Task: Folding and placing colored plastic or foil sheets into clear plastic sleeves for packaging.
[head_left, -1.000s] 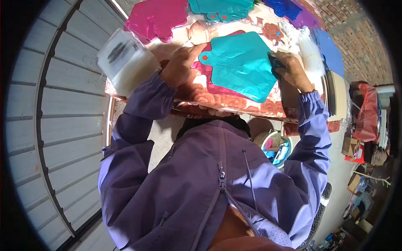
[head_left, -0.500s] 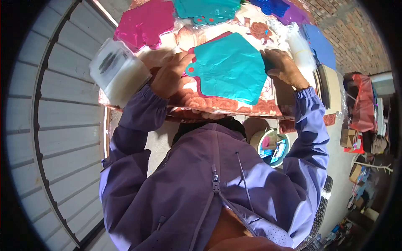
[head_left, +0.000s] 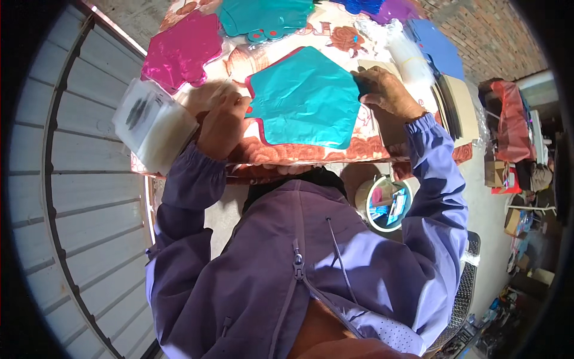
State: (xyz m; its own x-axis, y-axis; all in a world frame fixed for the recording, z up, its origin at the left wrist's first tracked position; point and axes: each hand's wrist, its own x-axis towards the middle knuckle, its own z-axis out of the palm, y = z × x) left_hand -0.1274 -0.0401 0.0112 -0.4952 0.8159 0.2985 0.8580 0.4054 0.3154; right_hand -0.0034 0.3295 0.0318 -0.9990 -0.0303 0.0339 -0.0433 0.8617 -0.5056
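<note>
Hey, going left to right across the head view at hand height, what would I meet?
Translucent plastic pile, left hand, teal foil sheet, right hand, beige-and-black board stack, red plastic.

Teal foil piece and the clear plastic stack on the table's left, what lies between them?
Your left hand, over the patterned tablecloth, lies between the teal foil piece and the clear plastic stack, as the head view shows.

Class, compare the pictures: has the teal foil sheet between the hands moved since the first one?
Yes. The teal foil sheet has shifted lower in the view, turning slightly counterclockwise, judged against the brown rose printed on the tablecloth.
</note>
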